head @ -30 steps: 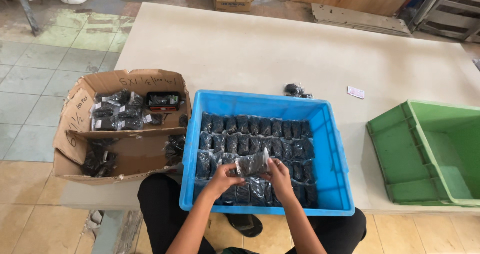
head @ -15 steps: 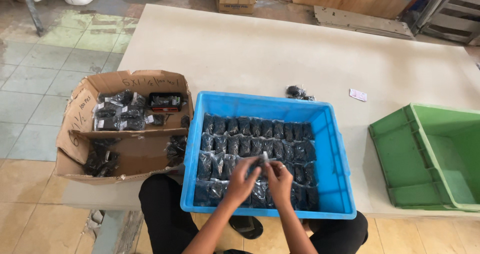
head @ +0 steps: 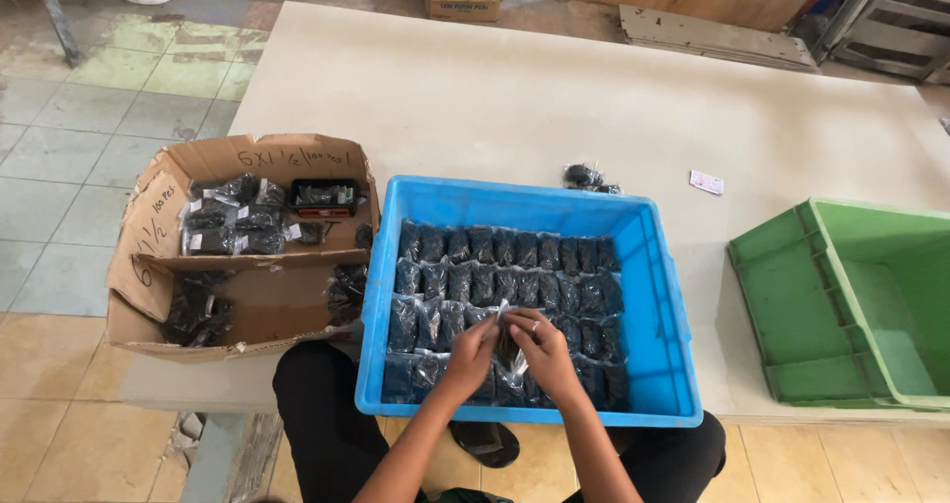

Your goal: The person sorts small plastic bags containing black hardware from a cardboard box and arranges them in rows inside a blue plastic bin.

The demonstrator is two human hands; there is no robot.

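A wide pale table (head: 554,107) fills most of the room here, standing on a tiled floor, with flat boards leaning at the far wall. On the near edge sits a blue crate (head: 653,295), packed with rows of small clear bags of dark hardware standing on edge. Beside it on the person's left is a torn cardboard box (head: 247,305) with more of the same bags loose inside; on the right, well apart, a green crate (head: 841,305). 1 stray bag (head: 586,178) and a small paper slip (head: 705,182) lie on the bare table beyond the blue crate.

Both hands meet over the near middle of the blue crate. The left hand (head: 470,350) and the right hand (head: 537,350) are each closed in a pinch on 1 small bag (head: 507,327), which stands upright between them, its long axis pointing up and slightly away from the person, its top edge showing just above the fingers. The bag is directly between the 2 hands, touching both, so neither is nearer. It sits just over the third row from the far wall, at a gap among the packed bags, with its lower end down among the neighbouring bags.
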